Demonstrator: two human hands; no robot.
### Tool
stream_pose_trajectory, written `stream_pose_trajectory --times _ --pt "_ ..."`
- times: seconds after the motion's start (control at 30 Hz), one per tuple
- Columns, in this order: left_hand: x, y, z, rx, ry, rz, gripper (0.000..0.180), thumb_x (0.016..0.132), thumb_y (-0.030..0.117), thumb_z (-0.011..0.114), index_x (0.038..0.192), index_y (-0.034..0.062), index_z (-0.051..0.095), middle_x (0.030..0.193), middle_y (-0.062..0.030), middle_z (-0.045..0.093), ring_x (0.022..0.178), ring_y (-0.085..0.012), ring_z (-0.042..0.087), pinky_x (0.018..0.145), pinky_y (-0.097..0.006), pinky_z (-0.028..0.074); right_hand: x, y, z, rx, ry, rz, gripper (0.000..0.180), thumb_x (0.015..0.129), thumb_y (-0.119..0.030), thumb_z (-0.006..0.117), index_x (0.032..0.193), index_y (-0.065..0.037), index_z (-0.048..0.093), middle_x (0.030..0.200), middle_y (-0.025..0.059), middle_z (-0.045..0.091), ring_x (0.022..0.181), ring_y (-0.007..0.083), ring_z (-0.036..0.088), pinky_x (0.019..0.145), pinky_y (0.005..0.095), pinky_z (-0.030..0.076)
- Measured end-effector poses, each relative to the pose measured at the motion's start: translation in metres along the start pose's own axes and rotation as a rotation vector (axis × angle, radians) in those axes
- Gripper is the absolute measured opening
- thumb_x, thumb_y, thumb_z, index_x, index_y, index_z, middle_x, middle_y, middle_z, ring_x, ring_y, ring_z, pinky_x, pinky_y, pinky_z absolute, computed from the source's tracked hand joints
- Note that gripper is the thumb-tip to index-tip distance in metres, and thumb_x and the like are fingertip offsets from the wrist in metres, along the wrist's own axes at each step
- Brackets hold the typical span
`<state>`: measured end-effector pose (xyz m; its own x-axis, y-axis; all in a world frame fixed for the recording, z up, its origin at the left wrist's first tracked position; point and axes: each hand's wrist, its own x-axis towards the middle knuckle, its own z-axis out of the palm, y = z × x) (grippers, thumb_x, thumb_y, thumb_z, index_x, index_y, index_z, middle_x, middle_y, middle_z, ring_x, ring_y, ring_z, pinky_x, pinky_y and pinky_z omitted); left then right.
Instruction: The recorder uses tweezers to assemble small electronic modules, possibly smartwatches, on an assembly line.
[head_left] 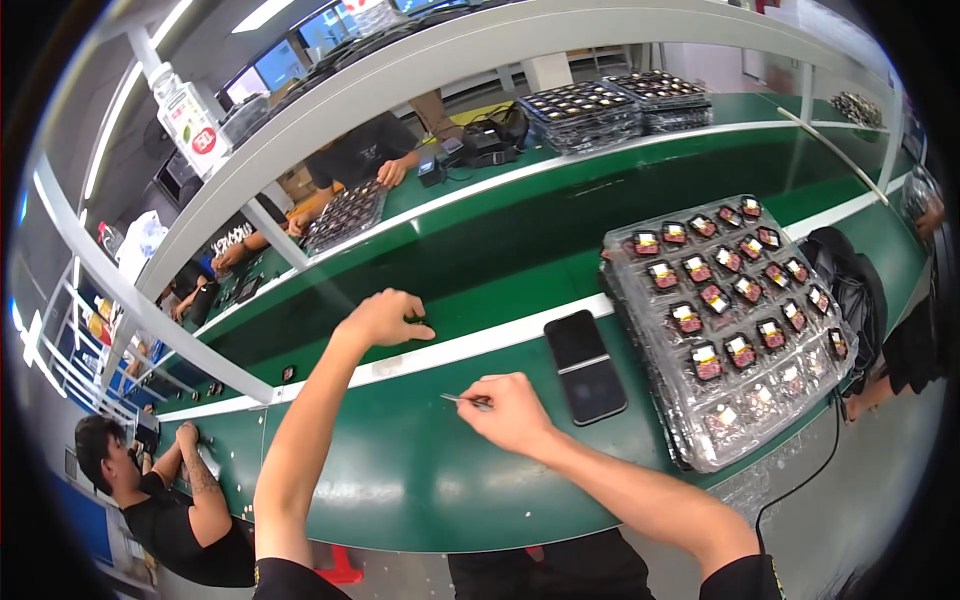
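Green bench: right hand [512, 408] pinches tweezers [462, 400]; left hand [385, 318] curls closed on a small dark part [415, 319].

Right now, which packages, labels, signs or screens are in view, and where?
Phone: black slab, screen dark, on green bench right of right hand.
Clear tray stack: right of phone, small red-labelled parts.
Dark tray stacks: far bench.
Sign: white, red patch, upper left.
Monitors: lit blue, above shelf.
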<state>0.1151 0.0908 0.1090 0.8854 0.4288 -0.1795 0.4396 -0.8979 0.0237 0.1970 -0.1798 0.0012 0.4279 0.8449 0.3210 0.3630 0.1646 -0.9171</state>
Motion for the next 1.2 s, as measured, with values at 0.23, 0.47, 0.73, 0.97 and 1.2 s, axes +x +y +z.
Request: stream_pose_trajectory --times 0.23,0.47,0.73,0.97,1.2 --pt "-0.027 -0.019 0.057 -0.280 0.310 0.105 0.032 0.094 0.021 0.084 0.119 0.0036 0.076 0.109 -0.0156 0.072 0.103 -0.0351 0.074 0.091 -0.044 0.060 -0.006 -0.013 -0.003 -0.012 0.132 -0.090 0.016 0.091 -0.012 0.083 0.099 0.002 0.084 0.071 0.0108 0.069 0.061 0.0149 0.059 0.058 0.0319 0.045" --pt "-0.081 0.019 0.065 -0.487 0.341 0.203 0.037 0.099 0.026 0.082 0.128 0.0068 0.073 0.120 -0.0129 0.069 0.112 -0.0339 0.071 0.098 -0.044 0.058 -0.014 -0.010 -0.005 0.083 0.299 -0.007 0.011 0.091 -0.005 0.084 0.100 0.002 0.086 0.070 0.0048 0.069 0.062 0.0064 0.054 0.055 0.0279 0.039" --pt "-0.154 0.057 0.087 -0.306 0.444 0.235 0.050 0.088 0.042 0.091 0.126 0.0140 0.078 0.099 -0.0042 0.069 0.091 -0.0263 0.069 0.085 -0.040 0.052 -0.007 -0.013 -0.005 0.099 0.156 0.071 0.009 0.098 -0.004 0.084 0.104 0.003 0.085 0.082 0.0033 0.073 0.074 0.0057 0.065 0.065 0.0233 0.048" --pt "-0.164 0.023 0.096 -0.564 0.418 0.239 0.079 0.069 0.036 0.103 0.138 0.0092 0.075 0.118 -0.0063 0.070 0.089 -0.0229 0.065 0.083 -0.036 0.052 -0.006 -0.014 -0.003 0.133 0.097 0.150 0.011 0.097 -0.001 0.083 0.106 0.005 0.085 0.082 0.0037 0.073 0.072 0.0040 0.063 0.060 0.0212 0.045" --pt "-0.159 0.021 0.115 -0.619 0.399 0.274 0.058 0.075 0.025 0.098 0.128 0.0109 0.080 0.113 -0.0036 0.069 0.097 -0.0231 0.064 0.086 -0.035 0.044 -0.010 -0.022 -0.003 0.044 0.051 0.181 0.012 0.097 -0.001 0.083 0.107 0.003 0.085 0.077 -0.0002 0.068 0.065 0.0006 0.053 0.055 0.0206 0.036"
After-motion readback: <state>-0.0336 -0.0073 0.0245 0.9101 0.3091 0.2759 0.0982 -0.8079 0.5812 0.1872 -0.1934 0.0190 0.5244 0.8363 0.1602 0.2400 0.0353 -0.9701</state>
